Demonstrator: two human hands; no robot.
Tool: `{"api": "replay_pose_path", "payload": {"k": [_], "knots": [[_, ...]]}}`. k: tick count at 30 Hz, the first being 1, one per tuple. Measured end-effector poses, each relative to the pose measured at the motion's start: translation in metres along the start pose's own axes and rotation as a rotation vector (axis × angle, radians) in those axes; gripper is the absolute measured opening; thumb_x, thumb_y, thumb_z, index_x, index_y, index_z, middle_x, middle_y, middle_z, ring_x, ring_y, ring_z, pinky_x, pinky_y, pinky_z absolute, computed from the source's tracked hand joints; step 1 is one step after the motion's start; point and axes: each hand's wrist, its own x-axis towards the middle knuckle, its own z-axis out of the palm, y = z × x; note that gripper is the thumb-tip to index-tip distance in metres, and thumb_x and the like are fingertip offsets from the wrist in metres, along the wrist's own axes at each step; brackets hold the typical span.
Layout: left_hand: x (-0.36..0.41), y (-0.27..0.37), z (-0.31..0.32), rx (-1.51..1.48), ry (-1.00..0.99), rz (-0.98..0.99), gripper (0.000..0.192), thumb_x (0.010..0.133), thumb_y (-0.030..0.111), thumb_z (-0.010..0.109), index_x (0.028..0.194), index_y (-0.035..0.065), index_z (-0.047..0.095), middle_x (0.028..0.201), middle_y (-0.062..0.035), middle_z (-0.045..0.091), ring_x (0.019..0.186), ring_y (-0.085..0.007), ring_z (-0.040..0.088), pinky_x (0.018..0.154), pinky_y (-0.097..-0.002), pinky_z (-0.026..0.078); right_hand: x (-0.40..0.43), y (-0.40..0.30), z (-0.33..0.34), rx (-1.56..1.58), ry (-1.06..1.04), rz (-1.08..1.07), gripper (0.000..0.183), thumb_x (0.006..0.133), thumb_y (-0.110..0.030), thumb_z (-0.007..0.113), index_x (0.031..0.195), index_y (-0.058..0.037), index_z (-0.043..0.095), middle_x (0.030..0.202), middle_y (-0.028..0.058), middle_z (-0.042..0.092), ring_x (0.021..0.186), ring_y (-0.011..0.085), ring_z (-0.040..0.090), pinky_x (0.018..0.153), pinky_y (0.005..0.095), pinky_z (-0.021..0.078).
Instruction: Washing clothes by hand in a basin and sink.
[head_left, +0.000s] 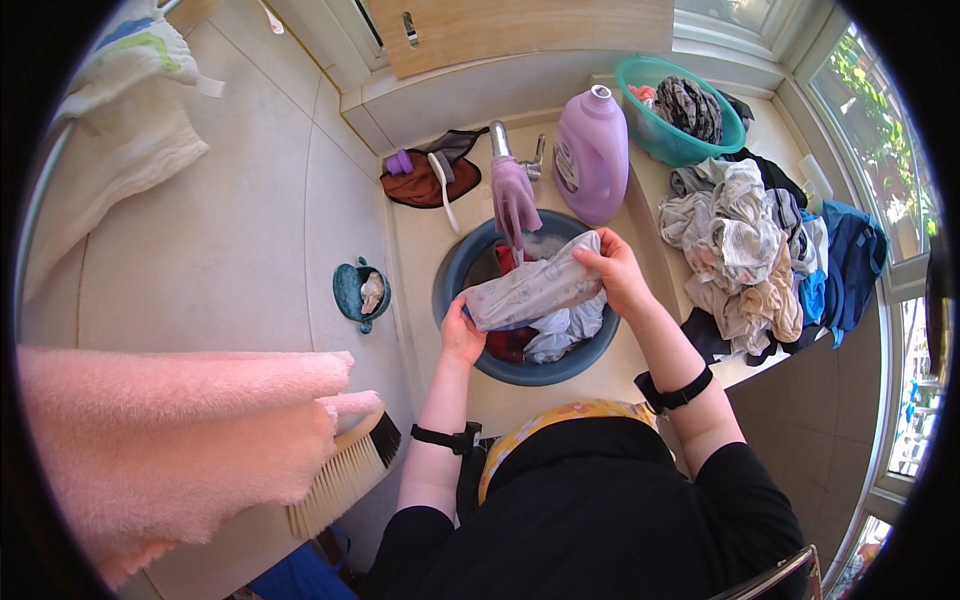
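Note:
Stretched between my two hands is a light grey cloth (536, 289) with a faint printed pattern. My left hand (463, 334) grips its lower left end, and my right hand (613, 270) grips the upper right end. Beneath it stands a blue-grey plastic basin (551, 373) holding suds, a pale blue garment (566, 330) and a dark red cloth (508, 345). The held cloth hides part of what lies inside. Over the basin's far side, a mauve cloth or glove (512, 195) hangs from the metal faucet (499, 139).
A purple detergent bottle (592, 154) stands uncapped beside the faucet. On the right lie a heap of clothes (739, 232) and a teal basin (637, 127) with laundry. A white-handled brush (445, 195) rests at back left. A pink towel (187, 442) and a bristle brush (349, 476) hang at left.

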Motion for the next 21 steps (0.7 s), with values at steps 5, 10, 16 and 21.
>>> {"api": "replay_pose_path", "payload": {"k": [5, 10, 16, 21], "knots": [[-0.002, 0.01, 0.026, -0.238, -0.281, 0.073, 0.052, 0.092, 0.046, 0.037, 0.124, 0.0074, 0.046, 0.126, -0.0066, 0.051, 0.123, -0.0217, 0.04, 0.099, -0.0394, 0.034, -0.018, -0.043, 0.006, 0.044, -0.069, -0.002, 0.026, 0.081, -0.009, 0.061, 0.105, -0.0053, 0.052, 0.094, 0.0026, 0.061, 0.083, 0.0106, 0.059, 0.068, 0.0237, 0.0477], [-0.002, -0.027, 0.032, 0.148, -0.244, -0.193, 0.077, 0.086, 0.061, 0.037, 0.139, 0.0071, 0.019, 0.138, -0.0144, 0.028, 0.128, -0.0275, 0.029, 0.104, -0.0508, 0.027, -0.035, -0.032, 0.041, 0.102, -0.361, 0.012, 0.064, 0.083, -0.007, 0.057, 0.14, -0.0123, 0.028, 0.121, 0.0066, 0.053, 0.1, 0.0126, 0.056, 0.073, 0.0237, 0.0485], [-0.032, -0.052, 0.072, 0.628, -0.242, -0.179, 0.052, 0.088, 0.033, 0.054, 0.133, 0.0173, 0.034, 0.129, 0.0003, 0.04, 0.117, -0.0165, 0.039, 0.096, -0.0431, 0.033, -0.042, -0.028, 0.047, -0.039, -0.458, -0.195, 0.082, 0.087, -0.007, 0.056, 0.145, -0.0244, 0.0, 0.148, 0.0038, 0.019, 0.126, 0.02, 0.035, 0.092, 0.0348, 0.0412], [-0.016, -0.054, 0.051, 0.416, -0.13, 0.026, 0.037, 0.091, 0.026, 0.05, 0.125, 0.0124, 0.045, 0.115, 0.0005, 0.053, 0.105, -0.0122, 0.049, 0.091, -0.0284, 0.037, -0.05, -0.041, 0.054, 0.051, -0.404, -0.108, 0.088, 0.086, -0.007, 0.057, 0.144, -0.019, -0.008, 0.15, 0.0046, 0.004, 0.122, 0.02, 0.038, 0.087, 0.0296, 0.0434]]}}
